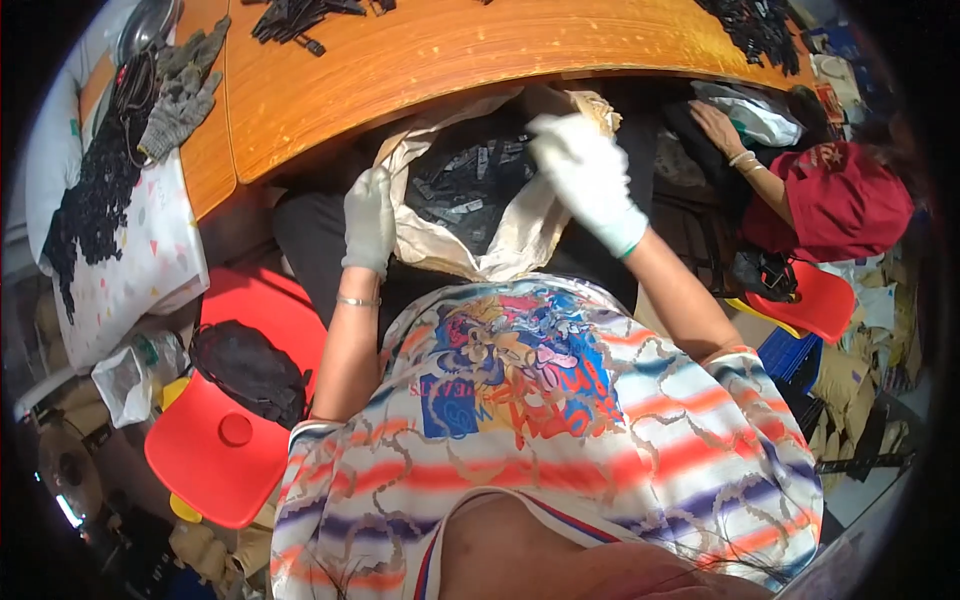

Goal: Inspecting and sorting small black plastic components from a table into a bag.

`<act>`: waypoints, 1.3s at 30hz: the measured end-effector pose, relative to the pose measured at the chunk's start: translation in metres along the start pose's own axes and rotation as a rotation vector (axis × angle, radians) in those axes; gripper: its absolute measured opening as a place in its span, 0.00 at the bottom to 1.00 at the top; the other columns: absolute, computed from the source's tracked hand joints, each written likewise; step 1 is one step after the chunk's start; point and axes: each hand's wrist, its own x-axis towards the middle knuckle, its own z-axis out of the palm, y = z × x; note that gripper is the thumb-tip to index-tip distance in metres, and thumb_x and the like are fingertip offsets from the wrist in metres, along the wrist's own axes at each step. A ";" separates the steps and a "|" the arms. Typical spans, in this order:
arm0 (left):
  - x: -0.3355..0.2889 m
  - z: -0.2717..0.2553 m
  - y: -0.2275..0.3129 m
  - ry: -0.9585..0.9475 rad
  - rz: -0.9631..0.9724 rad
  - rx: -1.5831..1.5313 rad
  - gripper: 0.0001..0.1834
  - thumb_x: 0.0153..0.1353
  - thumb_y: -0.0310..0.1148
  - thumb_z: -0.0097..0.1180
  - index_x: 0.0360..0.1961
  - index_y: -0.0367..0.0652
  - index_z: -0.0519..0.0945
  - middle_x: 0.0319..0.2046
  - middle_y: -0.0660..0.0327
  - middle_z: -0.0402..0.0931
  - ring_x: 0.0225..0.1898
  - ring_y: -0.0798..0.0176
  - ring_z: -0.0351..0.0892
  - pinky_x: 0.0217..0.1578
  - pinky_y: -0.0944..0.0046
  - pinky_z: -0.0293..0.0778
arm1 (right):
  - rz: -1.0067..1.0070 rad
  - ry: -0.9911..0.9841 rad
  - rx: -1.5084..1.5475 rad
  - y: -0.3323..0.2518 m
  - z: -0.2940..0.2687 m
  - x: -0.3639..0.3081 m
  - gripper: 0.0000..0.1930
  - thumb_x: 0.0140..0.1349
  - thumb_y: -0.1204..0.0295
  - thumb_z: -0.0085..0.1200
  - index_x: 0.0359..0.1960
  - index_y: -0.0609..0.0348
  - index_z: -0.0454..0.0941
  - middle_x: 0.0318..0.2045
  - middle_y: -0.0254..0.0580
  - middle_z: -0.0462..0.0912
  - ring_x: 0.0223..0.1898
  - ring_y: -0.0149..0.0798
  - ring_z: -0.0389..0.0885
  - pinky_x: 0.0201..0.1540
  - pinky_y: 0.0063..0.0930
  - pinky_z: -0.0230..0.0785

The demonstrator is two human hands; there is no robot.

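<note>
Many oblong pieces (464,208) in crumpled sack (505,264) pinched by left hand (370,220).

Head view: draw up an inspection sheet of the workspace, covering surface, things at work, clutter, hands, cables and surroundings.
Surface: brown table, pale scuff marks near its front edge.
Things at work: pale sack, open below the table edge, with black parts inside.
Clutter: grey gloves at the table's left; black pieces at its far edge; a black heap farther left.
Hands: left hand, white-gloved, grips the sack's rim; right hand, also gloved, is blurred by the sack's right side, grip unclear.
Cables: nothing seen for certain.
Surroundings: red chair with black bag at left; co-worker's hand at right.
</note>
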 end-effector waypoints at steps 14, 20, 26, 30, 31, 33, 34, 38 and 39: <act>-0.003 0.005 0.006 0.228 0.068 0.028 0.15 0.66 0.33 0.48 0.40 0.29 0.77 0.30 0.47 0.78 0.31 0.60 0.76 0.35 0.61 0.71 | 0.699 0.222 0.937 0.121 0.017 -0.019 0.14 0.56 0.81 0.45 0.43 0.71 0.78 0.37 0.43 0.82 0.37 0.32 0.78 0.41 0.23 0.70; 0.007 -0.019 0.050 0.277 0.172 0.103 0.18 0.68 0.37 0.46 0.42 0.29 0.76 0.31 0.48 0.79 0.33 0.59 0.76 0.38 0.63 0.71 | 0.661 0.122 0.667 0.073 -0.014 -0.006 0.16 0.54 0.79 0.48 0.44 0.72 0.77 0.34 0.43 0.82 0.34 0.31 0.78 0.39 0.24 0.70; -0.003 -0.040 0.045 0.388 0.000 -0.060 0.21 0.69 0.43 0.45 0.41 0.31 0.78 0.29 0.57 0.79 0.31 0.68 0.74 0.36 0.67 0.71 | 0.706 0.139 0.833 0.058 -0.034 -0.026 0.15 0.57 0.79 0.48 0.46 0.70 0.77 0.39 0.40 0.81 0.38 0.30 0.78 0.43 0.21 0.69; 0.010 -0.032 0.045 0.377 0.048 -0.174 0.21 0.70 0.42 0.44 0.41 0.30 0.77 0.31 0.63 0.78 0.33 0.71 0.71 0.37 0.67 0.70 | 0.620 0.171 0.787 0.059 -0.037 -0.016 0.13 0.59 0.77 0.47 0.44 0.69 0.77 0.37 0.39 0.81 0.35 0.29 0.77 0.40 0.21 0.70; -0.003 -0.038 0.060 0.331 0.006 -0.198 0.21 0.70 0.42 0.44 0.40 0.30 0.77 0.30 0.63 0.77 0.33 0.72 0.70 0.37 0.68 0.69 | 0.692 0.134 0.755 0.060 -0.047 -0.034 0.13 0.59 0.77 0.47 0.45 0.68 0.76 0.37 0.39 0.81 0.35 0.29 0.78 0.39 0.22 0.70; -0.005 -0.048 0.067 0.288 -0.064 -0.235 0.20 0.70 0.40 0.43 0.39 0.30 0.76 0.29 0.64 0.76 0.31 0.73 0.67 0.35 0.69 0.67 | 0.760 0.141 0.774 0.040 -0.065 -0.022 0.12 0.58 0.78 0.46 0.42 0.70 0.77 0.35 0.39 0.81 0.35 0.28 0.76 0.40 0.21 0.68; -0.003 -0.047 0.069 0.283 -0.072 -0.237 0.20 0.70 0.40 0.43 0.39 0.30 0.76 0.29 0.64 0.76 0.31 0.73 0.67 0.35 0.69 0.67 | 0.763 0.154 0.777 0.036 -0.070 -0.017 0.12 0.58 0.78 0.46 0.41 0.69 0.78 0.34 0.38 0.81 0.34 0.27 0.76 0.39 0.21 0.68; -0.002 -0.040 0.064 0.262 -0.166 -0.270 0.16 0.70 0.34 0.43 0.41 0.29 0.76 0.32 0.61 0.77 0.34 0.72 0.70 0.37 0.70 0.69 | 0.907 0.188 0.733 0.081 -0.062 -0.018 0.13 0.61 0.74 0.48 0.44 0.66 0.77 0.35 0.37 0.80 0.34 0.28 0.77 0.37 0.23 0.69; -0.005 -0.035 0.050 0.255 -0.176 -0.237 0.15 0.70 0.33 0.43 0.42 0.29 0.76 0.34 0.60 0.78 0.35 0.71 0.72 0.39 0.70 0.70 | 0.890 0.207 0.733 0.084 -0.061 -0.018 0.12 0.61 0.73 0.49 0.44 0.67 0.78 0.36 0.37 0.81 0.36 0.29 0.77 0.39 0.23 0.69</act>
